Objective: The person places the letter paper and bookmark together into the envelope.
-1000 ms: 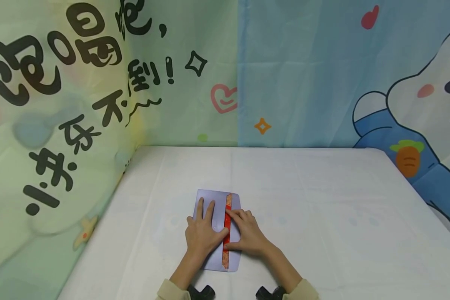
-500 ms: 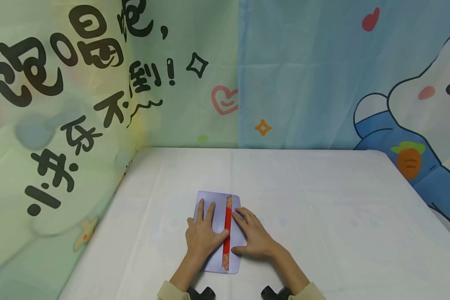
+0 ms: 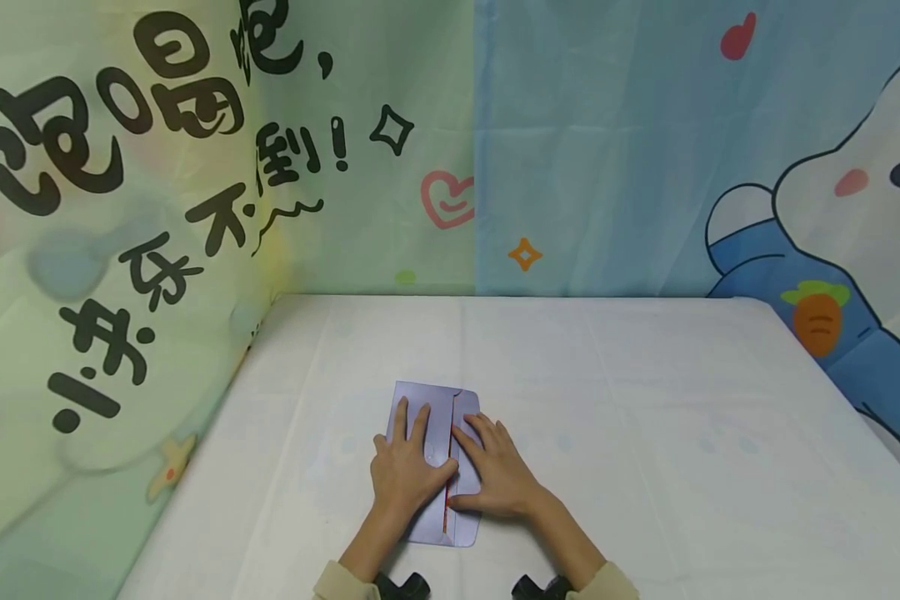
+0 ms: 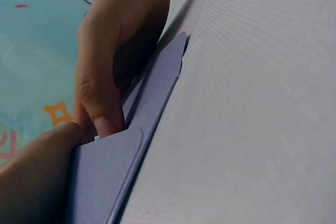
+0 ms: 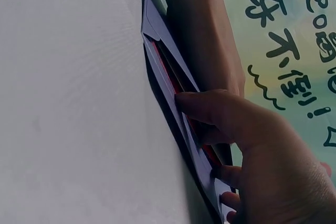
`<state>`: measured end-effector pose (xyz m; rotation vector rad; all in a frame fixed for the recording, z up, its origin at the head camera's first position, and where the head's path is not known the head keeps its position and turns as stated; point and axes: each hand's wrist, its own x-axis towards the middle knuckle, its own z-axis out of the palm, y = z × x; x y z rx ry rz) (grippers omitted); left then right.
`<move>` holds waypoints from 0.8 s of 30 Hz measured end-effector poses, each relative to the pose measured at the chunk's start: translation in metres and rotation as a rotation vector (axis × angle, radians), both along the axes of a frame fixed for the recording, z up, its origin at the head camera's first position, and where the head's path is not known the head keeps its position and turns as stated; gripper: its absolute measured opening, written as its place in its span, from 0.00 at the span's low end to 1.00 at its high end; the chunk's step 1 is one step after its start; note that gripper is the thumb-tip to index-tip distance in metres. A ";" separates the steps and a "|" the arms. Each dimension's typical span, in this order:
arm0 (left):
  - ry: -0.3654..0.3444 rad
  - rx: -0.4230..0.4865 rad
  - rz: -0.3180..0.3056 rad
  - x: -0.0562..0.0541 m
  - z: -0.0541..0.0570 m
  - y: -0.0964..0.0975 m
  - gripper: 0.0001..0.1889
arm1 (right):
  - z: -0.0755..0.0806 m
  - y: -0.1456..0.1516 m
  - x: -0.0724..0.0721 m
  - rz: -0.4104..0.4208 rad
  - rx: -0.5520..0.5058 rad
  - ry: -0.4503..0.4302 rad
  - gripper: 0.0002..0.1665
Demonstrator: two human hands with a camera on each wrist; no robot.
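Observation:
A lavender envelope (image 3: 465, 528) lies on the white table with its flap (image 3: 467, 406) unfolded to the right. Along the pocket's mouth a thin red edge of a card (image 3: 446, 515) shows; the rest is hidden in the pocket. My left hand (image 3: 405, 471) rests on the envelope's left part, fingers pointing away and thumb out to the mouth. My right hand (image 3: 501, 475) lies over the flap from the right, thumb and forefinger spread, tips at the card's edge. The right wrist view shows the red card edge (image 5: 165, 67) beside those fingertips.
White cloth covers the table (image 3: 645, 400). Printed curtains hang behind it and on the left, one with a cartoon rabbit (image 3: 847, 183). Dark wrist mounts (image 3: 405, 586) sit at both cuffs near the front edge.
The red card with its patterned ends slid left into the envelope, leaving a thin edge. My right hand drew back right, then moved left again. My left hand stayed put.

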<state>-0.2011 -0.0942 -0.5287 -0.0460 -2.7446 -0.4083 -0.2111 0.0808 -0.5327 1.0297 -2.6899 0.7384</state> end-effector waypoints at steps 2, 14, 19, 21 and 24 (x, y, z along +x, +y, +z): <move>-0.001 -0.002 -0.001 0.000 0.000 0.000 0.46 | -0.001 -0.001 0.000 -0.004 0.000 0.000 0.57; 0.005 -0.009 -0.004 -0.001 -0.003 0.000 0.46 | 0.000 -0.001 0.002 -0.021 0.012 -0.002 0.57; 0.007 -0.006 -0.004 -0.001 -0.003 0.000 0.46 | 0.001 -0.002 0.002 -0.041 0.043 -0.021 0.59; 0.005 -0.006 -0.002 -0.001 -0.002 0.000 0.46 | 0.001 -0.003 0.003 -0.048 0.047 -0.029 0.59; -0.006 -0.011 0.002 -0.001 -0.002 0.000 0.46 | 0.001 -0.004 0.003 -0.055 0.052 -0.033 0.59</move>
